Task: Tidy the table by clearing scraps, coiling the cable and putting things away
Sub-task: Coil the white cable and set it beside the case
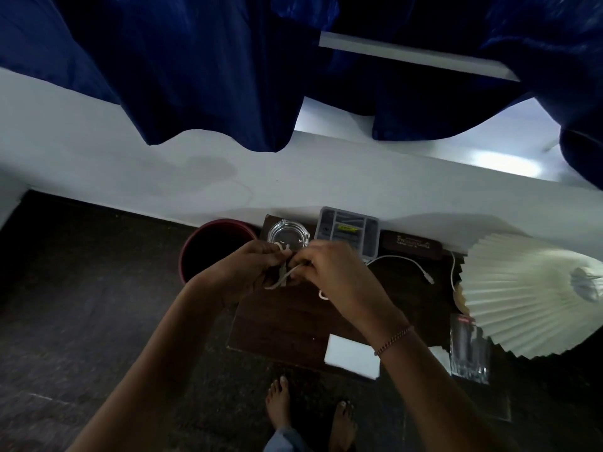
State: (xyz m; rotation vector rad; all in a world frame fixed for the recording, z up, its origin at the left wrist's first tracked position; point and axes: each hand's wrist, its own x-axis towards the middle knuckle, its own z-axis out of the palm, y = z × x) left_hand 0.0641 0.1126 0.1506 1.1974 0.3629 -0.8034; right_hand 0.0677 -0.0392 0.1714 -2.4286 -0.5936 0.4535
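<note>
Blue curtain [195, 76] fills the top, w/ a white wall [98, 164] under it. Dark wood surface [287, 324] sits against that wall. At its right end is a pleated cream lamp shade [522, 288]. A dark red bin [212, 246] stands on the floor just beside the left end. At the back edge, L to R: a clear glass ashtray [287, 236], a grey divided tray [347, 231] and a dark case [411, 244]. Near the front edge are a white pad [352, 355] and, right of it, a clear tumbler [470, 350].

Both hands meet above the surface, in front of the ashtray. Left hand [251, 269] has its grip curled round a small bunch of loops of the cable [280, 278]. Right hand [332, 272] pinches a strand next to it. Cable is thin, white, flat-looking where it's bunched. One loop pokes out below the right hand. Another length arcs right across the wood to a small plug end [429, 279], approx. midway to the shade. Beaded bracelet [393, 339] is on the right wrist.
</note>
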